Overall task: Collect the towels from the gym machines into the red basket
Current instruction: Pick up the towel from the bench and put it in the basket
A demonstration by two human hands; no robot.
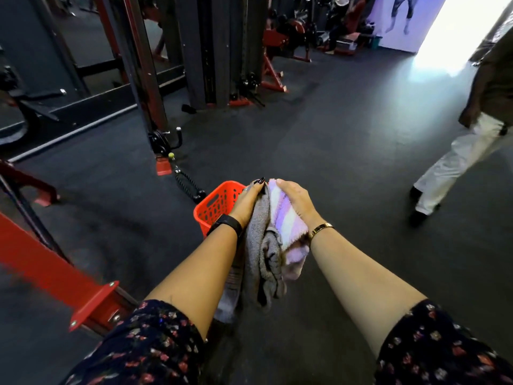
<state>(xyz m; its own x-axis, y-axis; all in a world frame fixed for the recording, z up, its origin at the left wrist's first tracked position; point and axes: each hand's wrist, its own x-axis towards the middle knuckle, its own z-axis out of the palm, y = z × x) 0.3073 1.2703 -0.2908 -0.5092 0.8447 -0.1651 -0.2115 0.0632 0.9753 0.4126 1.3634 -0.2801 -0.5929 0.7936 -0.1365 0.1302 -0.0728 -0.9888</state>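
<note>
Dark rubber floor (333, 140) throughout. A red machine frame (50, 270) slants across the lower left, close by the person's left sleeve. Ahead on the left stands a cable-machine upright (144, 79) on a red foot, with a black rope handle (188, 184) lying on the floor just beyond it. At the right, another person (466, 151) in pale trousers walks past, well apart from the hands. Bright doorway at upper right.

Both arms are stretched forward, hands close together. The left hand (247, 202) curls round a grey towel (261, 245), which hangs down between the forearms. The right hand (294, 200) grips a purple-and-white striped towel (286, 218), bunched against the grey one. The red basket (215, 208) sits on the floor beyond the left hand; its right part is hidden by that hand and the towels.
</note>
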